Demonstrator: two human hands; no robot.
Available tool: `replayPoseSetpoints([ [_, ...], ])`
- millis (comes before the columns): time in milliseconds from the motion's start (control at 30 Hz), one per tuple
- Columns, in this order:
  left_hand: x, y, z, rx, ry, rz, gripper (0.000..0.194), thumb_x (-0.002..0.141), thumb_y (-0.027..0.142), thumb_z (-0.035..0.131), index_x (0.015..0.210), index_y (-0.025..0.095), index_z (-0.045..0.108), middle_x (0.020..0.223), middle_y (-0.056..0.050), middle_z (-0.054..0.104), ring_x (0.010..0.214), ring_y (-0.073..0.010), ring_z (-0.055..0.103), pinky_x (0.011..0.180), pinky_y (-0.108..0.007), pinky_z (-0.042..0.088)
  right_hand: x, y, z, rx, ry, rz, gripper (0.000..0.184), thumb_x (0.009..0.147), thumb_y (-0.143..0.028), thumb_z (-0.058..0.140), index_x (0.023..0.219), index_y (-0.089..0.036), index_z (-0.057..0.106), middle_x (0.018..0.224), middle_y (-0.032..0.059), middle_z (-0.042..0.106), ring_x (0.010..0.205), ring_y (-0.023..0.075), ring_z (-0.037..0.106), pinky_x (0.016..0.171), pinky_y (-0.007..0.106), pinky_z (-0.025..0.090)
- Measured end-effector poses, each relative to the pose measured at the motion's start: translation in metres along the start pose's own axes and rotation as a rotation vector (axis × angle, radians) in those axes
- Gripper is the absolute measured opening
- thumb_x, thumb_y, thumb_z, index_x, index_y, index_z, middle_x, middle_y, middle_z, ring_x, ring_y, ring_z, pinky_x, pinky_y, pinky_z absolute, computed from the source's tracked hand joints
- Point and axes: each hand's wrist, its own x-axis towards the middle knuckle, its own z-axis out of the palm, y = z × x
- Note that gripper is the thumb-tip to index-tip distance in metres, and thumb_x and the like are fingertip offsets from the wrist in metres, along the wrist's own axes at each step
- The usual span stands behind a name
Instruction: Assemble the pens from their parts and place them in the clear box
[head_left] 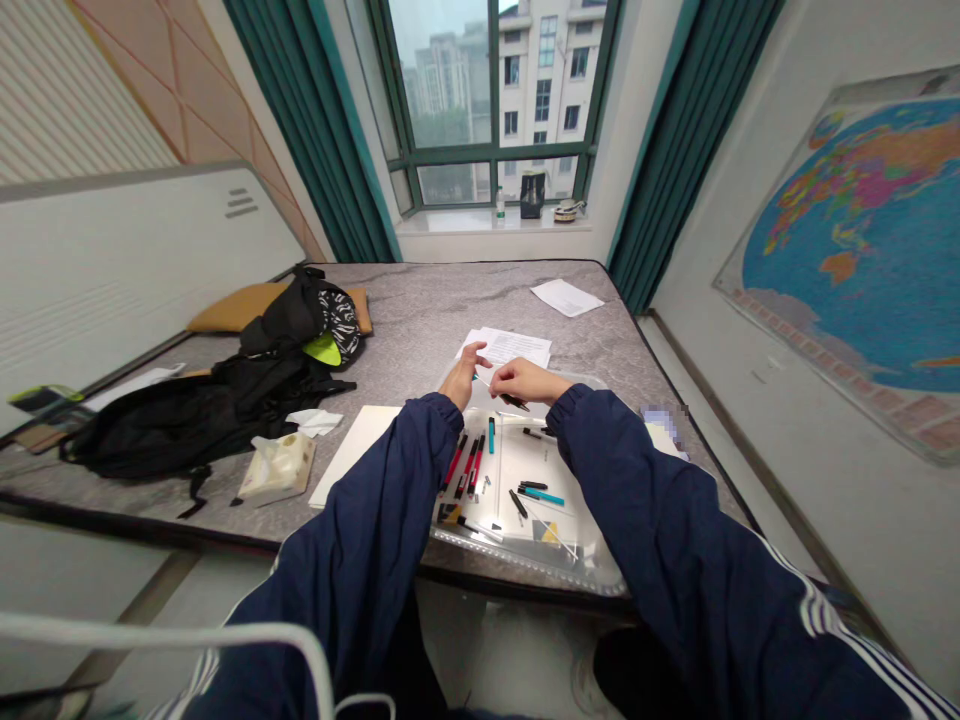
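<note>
My left hand [460,379] is raised over the far part of a clear plastic case [607,560], its fingers curled and a small teal bit showing at its palm. What it grips is mostly hidden. Close beside it, my right hand [523,381] pinches a thin white pen refill [484,379] that reaches toward the left hand. A dark pen piece [514,402] shows just under the right fingers. Below the hands lie several red pens [470,467], a teal pen barrel [491,435], another teal barrel [545,496], a black pen cap [518,503] and small loose parts.
White printed sheets [517,347] lie beyond the hands, and another paper [567,297] farther right. On the left are a pale pad [352,455], a tissue pack [279,467] and a black backpack [187,405]. A white cable or tube [300,640] crosses the lower left.
</note>
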Motion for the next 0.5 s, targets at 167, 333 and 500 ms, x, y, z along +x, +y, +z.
replayPoseSetpoints([
  [167,-0.007,0.003,0.007,0.212,-0.088,0.149,0.066,0.098,0.055,0.009,0.137,0.017,0.047,0.110,-0.009,0.064,0.103,-0.0207,0.055,0.096,-0.038,0.041,-0.005,0.009,-0.003,-0.087,-0.091,0.071,0.014,0.073,-0.023,0.063,0.069,-0.011,0.069,0.046,-0.0021,0.055,0.039,0.0071,0.045,0.041,0.019,0.032],
  [333,-0.009,0.006,0.016,0.401,-0.227,0.188,0.057,0.100,0.047,0.017,0.137,0.016,0.047,0.128,-0.011,0.059,0.116,-0.0233,0.052,0.103,-0.038,0.036,0.001,0.029,-0.001,-0.166,-0.022,0.013,0.017,0.073,-0.026,0.064,0.067,-0.011,0.070,0.052,0.0004,0.060,0.045,0.0082,0.048,0.047,0.020,0.036],
  [500,-0.011,0.002,0.023,0.418,-0.243,0.264,0.056,0.100,0.047,0.022,0.138,0.013,0.046,0.130,-0.014,0.057,0.119,-0.0245,0.052,0.104,-0.040,0.037,0.008,0.039,0.002,-0.236,0.080,-0.097,0.013,0.070,-0.021,0.064,0.067,-0.011,0.070,0.055,-0.0005,0.061,0.050,0.0087,0.049,0.050,0.020,0.036],
])
